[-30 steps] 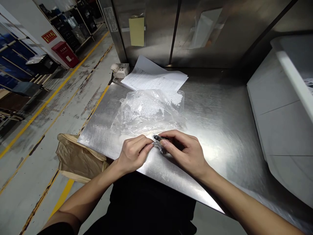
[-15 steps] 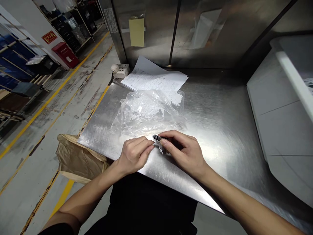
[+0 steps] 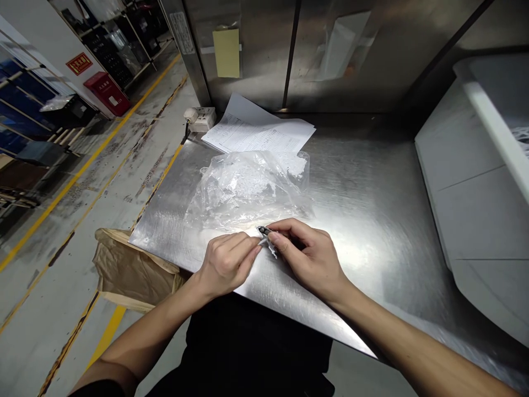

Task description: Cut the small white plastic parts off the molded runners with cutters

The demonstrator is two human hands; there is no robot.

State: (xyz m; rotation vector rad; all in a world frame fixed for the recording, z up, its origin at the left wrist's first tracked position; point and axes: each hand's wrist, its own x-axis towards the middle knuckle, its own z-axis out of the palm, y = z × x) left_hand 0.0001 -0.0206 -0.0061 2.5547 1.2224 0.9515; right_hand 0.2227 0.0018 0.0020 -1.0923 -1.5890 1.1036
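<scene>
Currently at left, brown bag point(image 3: 132, 275): open-mouthed, beside the tabletop point(image 3: 363, 187) edge.
Left hand point(image 3: 226, 262): fingers pinched tight on a small white piece point(image 3: 273, 251).
Clear plastic bag point(image 3: 252, 207): on the tabletop beyond the hands, full of white bits; whether finished or waiting, I cannot tell.
White piece: between the hands, near the tabletop's front edge; apparently mid-work, not complete.
Right hand point(image 3: 312, 256): fingers closed around a dark tool point(image 3: 263, 230), its tip beside the piece.
Grey bin point(image 3: 475, 220): far right, contents barely visible.
</scene>
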